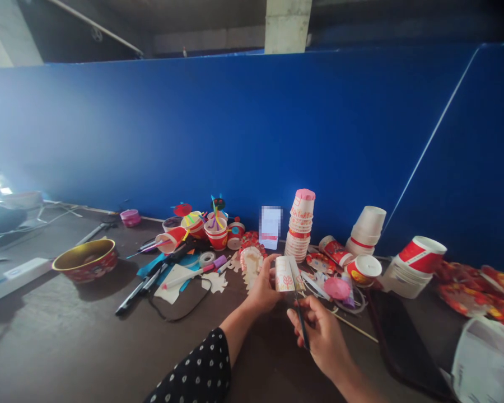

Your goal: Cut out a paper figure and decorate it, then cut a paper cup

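Note:
My left hand is closed around a small white paper cup with red printed marks, held on its side above the dark table. My right hand grips thin dark scissors whose blades point up at the cup's open rim and touch it. A black sleeve with white dots covers my left forearm. Just beyond the cup lie cut paper-cup pieces and a pink round piece.
A stack of decorated cups stands behind my hands, with more white-and-red cups to the right. Red cups with straws, a tape roll, pens and a gold-lined bowl sit left. A blue partition wall runs behind.

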Tool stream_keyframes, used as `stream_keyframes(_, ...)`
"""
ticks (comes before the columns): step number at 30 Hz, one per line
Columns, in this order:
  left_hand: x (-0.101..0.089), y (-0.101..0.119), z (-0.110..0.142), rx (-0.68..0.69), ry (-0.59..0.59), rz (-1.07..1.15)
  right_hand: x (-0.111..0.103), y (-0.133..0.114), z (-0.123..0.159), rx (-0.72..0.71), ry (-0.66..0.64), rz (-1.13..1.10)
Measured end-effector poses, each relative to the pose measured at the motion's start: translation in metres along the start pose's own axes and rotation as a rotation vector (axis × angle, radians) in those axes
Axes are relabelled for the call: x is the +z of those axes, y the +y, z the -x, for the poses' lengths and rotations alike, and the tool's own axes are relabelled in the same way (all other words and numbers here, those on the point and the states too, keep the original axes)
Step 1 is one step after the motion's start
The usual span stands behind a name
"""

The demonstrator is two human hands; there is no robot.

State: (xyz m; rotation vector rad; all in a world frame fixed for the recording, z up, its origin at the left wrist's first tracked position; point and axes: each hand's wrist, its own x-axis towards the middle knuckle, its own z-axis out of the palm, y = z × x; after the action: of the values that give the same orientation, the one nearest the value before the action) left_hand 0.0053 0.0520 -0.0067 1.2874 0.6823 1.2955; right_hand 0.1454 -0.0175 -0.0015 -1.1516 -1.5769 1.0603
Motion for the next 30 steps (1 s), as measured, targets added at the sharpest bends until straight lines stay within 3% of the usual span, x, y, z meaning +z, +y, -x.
stream_keyframes(6,-0.002,0.002,0.0,0.021,0.115,-0.044,0.0,-0.003,0.002,0.016,-0.077,0.001)
stream_keyframes(17,-0.003,0.007,-0.002,0.031,0.239,-0.087,0.0,-0.016,0.006,-0.041,-0.105,0.145)
stream_keyframes(30,0.001,0.006,0.0,0.028,0.175,-0.058,-0.002,-0.014,0.004,-0.075,-0.07,0.178)
